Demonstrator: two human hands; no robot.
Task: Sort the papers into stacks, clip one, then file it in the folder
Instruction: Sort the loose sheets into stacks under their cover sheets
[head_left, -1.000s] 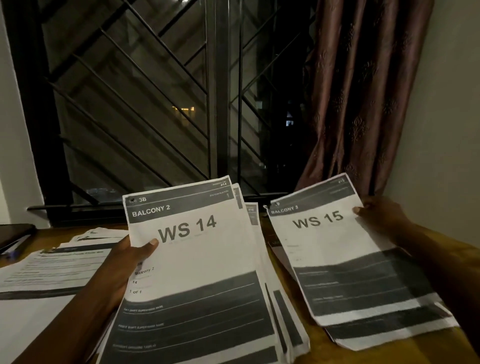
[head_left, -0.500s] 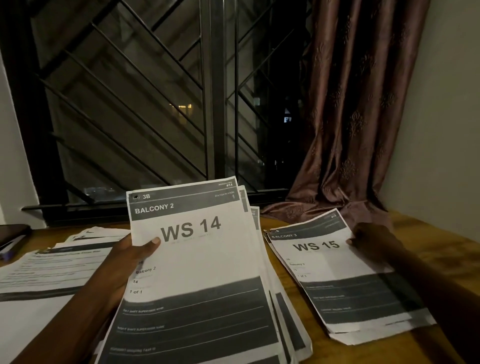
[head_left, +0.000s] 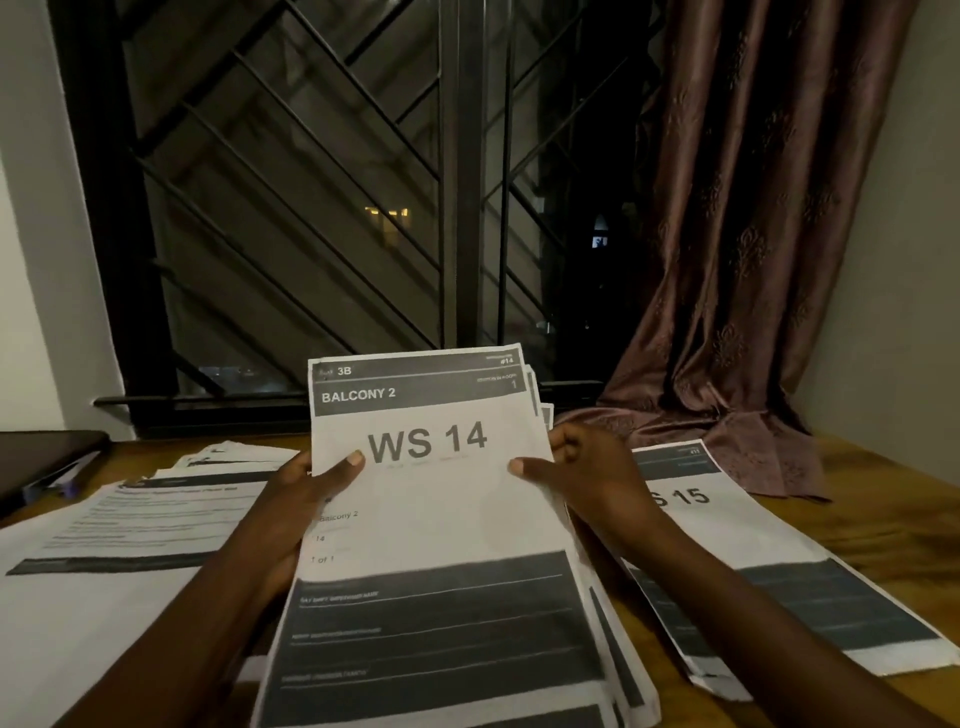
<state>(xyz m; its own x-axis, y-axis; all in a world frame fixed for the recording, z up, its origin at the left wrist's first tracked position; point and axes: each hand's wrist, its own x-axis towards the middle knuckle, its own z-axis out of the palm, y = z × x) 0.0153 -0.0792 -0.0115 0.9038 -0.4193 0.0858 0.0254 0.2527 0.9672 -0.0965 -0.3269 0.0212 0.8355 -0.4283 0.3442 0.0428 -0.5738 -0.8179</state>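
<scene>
Fingers (head_left: 574, 440) of the right hand (head_left: 597, 475) curl behind the right edge of a sheaf of papers (head_left: 447, 525) while its thumb presses on the front of the top page, headed WS 14; the left hand (head_left: 293, 504) pinches the opposite edge the same way, thumb on the print, its other fingers hidden behind the sheets. Both forearms reach in from the lower corners and meet at the sheaf, which is held above the wooden table (head_left: 883, 525) and tilted up toward the camera. Whether its lower edge rests on the wood cannot be told. Sorting appears to be under way: a WS 15 stack (head_left: 737, 551) lies flat just right of the right wrist, and other printed sheets (head_left: 130, 525) lie to the left. To do this step well, the right thumb should probably slide only the top page sideways while the left hand keeps the rest firmly pinched, since the pages behind are already fanned at the upper corner and could come away together. The heading is worth reading before the page goes down square on its pile. No clip is visible, and a dark object (head_left: 47, 457) at far left may be the folder.
</scene>
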